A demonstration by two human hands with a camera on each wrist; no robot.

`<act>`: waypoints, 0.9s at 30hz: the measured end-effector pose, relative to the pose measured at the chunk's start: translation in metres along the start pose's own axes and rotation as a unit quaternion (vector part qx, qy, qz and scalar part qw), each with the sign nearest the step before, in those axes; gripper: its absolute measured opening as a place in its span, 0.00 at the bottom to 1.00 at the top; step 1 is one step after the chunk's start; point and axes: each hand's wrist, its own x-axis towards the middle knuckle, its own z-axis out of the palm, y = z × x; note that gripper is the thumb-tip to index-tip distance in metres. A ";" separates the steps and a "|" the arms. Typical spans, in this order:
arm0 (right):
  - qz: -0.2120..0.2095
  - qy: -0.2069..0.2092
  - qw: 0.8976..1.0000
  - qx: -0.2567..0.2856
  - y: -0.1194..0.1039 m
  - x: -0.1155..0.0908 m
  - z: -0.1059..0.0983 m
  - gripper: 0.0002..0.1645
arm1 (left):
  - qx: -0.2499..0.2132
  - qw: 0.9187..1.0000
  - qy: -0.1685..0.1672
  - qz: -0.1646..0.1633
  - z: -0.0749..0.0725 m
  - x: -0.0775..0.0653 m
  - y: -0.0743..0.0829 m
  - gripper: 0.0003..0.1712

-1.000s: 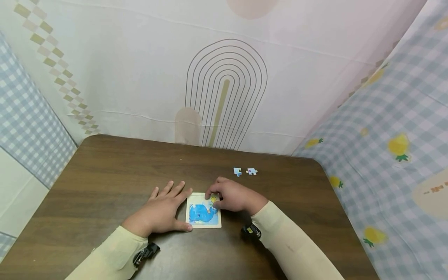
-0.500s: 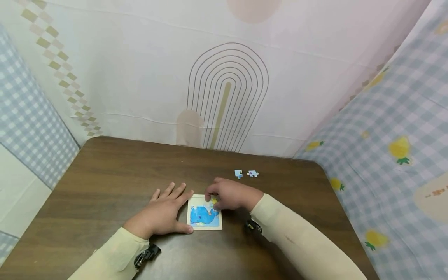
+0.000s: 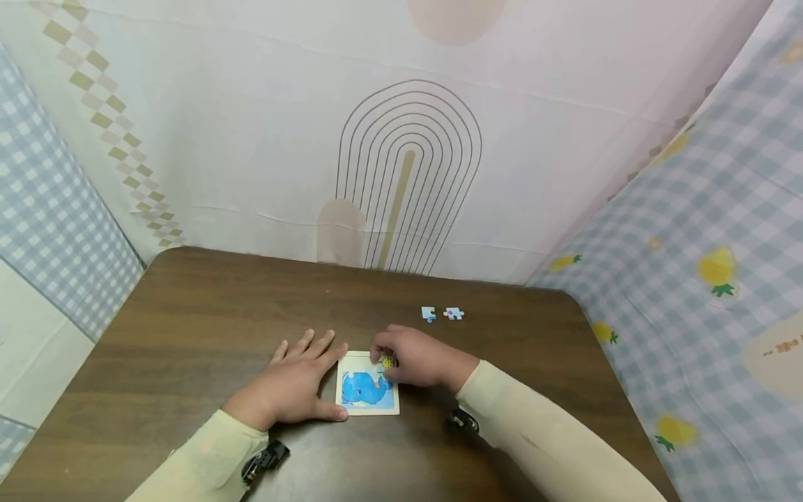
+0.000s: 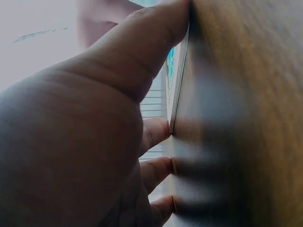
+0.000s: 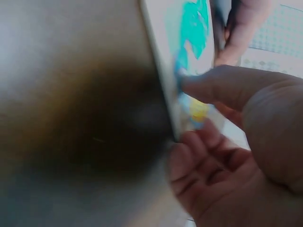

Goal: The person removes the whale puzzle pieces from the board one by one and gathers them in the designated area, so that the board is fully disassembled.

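Note:
A small square puzzle board (image 3: 380,411) with a pale frame and a blue whale picture lies on the table. My left hand (image 3: 288,387) rests with fingers spread, its thumb and index finger along the board's left edge. At the board's upper right corner, my right hand (image 3: 417,357) pinches a puzzle piece (image 3: 387,362) with a yellow sun between curled thumb and index finger. The right wrist view shows the thumb tip (image 5: 194,87) close on the picture, the yellow sun (image 5: 199,109) beside it. Part of the board's right side is hidden under this hand.
Two loose light-blue puzzle pieces, one (image 3: 429,314) left of the other (image 3: 454,314), lie behind the right hand. The brown wooden table (image 3: 238,293) ends at a patterned cloth wall (image 3: 251,139), with a checked cloth (image 3: 659,279) on the right side.
My right hand and the sun piece make only small shifts over the board's upper right corner. The left hand keeps its place on the board's edge. The head view has tilted slightly.

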 end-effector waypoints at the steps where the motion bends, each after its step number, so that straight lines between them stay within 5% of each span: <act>1: -0.004 0.012 1.000 0.006 0.001 -0.003 0.003 0.12 | 0.000 1.000 -0.002 -0.001 0.000 0.000 0.000 0.69; 7: -0.032 0.080 0.996 0.026 0.003 -0.013 0.018 0.13 | -0.007 1.000 -0.004 -0.001 -0.001 -0.002 0.002 0.70; 14: -0.037 0.104 0.991 0.070 0.001 -0.016 0.023 0.15 | -0.005 1.000 -0.004 -0.004 -0.001 0.000 0.002 0.70; 27: 0.051 0.141 0.976 0.160 0.007 -0.020 0.008 0.09 | -0.011 1.000 0.001 -0.003 -0.001 -0.001 0.003 0.70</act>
